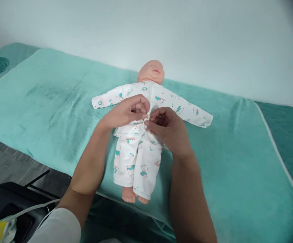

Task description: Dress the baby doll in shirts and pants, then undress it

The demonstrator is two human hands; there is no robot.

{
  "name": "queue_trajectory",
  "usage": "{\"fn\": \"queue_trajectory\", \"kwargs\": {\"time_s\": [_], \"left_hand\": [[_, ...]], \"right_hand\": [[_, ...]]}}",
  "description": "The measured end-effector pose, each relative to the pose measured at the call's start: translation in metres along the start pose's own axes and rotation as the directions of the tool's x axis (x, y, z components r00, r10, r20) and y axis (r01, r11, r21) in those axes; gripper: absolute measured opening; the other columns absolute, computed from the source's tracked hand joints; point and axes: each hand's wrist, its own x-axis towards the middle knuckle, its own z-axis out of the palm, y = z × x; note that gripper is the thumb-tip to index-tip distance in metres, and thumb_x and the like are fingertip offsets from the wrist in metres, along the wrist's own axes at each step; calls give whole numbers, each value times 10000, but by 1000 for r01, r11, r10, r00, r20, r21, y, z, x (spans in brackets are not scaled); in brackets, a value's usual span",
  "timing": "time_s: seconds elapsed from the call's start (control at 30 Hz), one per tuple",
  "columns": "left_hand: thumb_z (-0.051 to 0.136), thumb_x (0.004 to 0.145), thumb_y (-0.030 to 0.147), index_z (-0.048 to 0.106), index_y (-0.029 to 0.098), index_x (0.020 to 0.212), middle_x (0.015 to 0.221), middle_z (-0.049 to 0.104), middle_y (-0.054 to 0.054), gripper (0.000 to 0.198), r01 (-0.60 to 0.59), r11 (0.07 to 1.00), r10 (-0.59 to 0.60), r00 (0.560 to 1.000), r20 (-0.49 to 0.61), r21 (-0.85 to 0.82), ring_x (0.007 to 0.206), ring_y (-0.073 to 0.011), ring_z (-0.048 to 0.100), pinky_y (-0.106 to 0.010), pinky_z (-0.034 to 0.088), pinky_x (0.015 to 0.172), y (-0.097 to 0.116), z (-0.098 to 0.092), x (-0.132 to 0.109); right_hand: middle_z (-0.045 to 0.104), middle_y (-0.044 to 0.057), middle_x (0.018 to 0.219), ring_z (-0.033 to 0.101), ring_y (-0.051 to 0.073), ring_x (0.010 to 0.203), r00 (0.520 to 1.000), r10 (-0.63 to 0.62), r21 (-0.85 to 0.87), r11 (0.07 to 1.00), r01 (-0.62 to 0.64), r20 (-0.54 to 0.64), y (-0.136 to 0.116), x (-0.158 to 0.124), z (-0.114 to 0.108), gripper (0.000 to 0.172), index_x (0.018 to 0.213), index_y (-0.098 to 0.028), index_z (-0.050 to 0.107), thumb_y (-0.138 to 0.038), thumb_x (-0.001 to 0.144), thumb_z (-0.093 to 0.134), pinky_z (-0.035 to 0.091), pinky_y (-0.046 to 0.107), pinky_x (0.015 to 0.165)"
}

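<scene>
A baby doll (151,71) lies on its back on a green cover, head away from me and bare feet toward me. It wears a white long-sleeved jacket (187,104) and matching trousers (143,168), printed with small animals. At the front opening, over the belly, my left hand (131,109) pinches one edge of the jacket between thumb and fingers. Close beside it, my right hand (168,126) grips the other edge the same way. A small fastening seems to sit between the fingertips, mostly hidden. Higher up, the jacket front is closed.
The green cover (47,94) spreads over a long bed against a white wall (199,40). At the lower left stands a black chair-like object (11,199), with a pale cable (34,206) running across it. Grey floor (17,162) shows beyond the bed's near edge.
</scene>
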Motion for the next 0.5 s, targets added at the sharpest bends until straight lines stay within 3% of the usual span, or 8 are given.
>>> {"fn": "queue_trajectory", "kwargs": {"time_s": [0.27,0.5], "left_hand": [[843,822,369,622,200,945,766,630,23,304,22,999,-22,1000,-4,-50,649,-77,553,-216,435,603,-6,-5,1],[803,800,209,652,188,904,801,677,20,185,38,999,-38,999,-10,26,687,-76,603,-215,480,643,2,-2,-2]], "right_hand": [[630,-56,756,602,81,599,1000,-3,53,999,1,29,-2,0,-2,328,853,-228,622,-252,697,909,507,228,544],[637,-56,596,568,91,514,1000,-26,56,998,25,5,-2,0,0,234,879,-230,613,-348,851,813,484,224,506]]}}
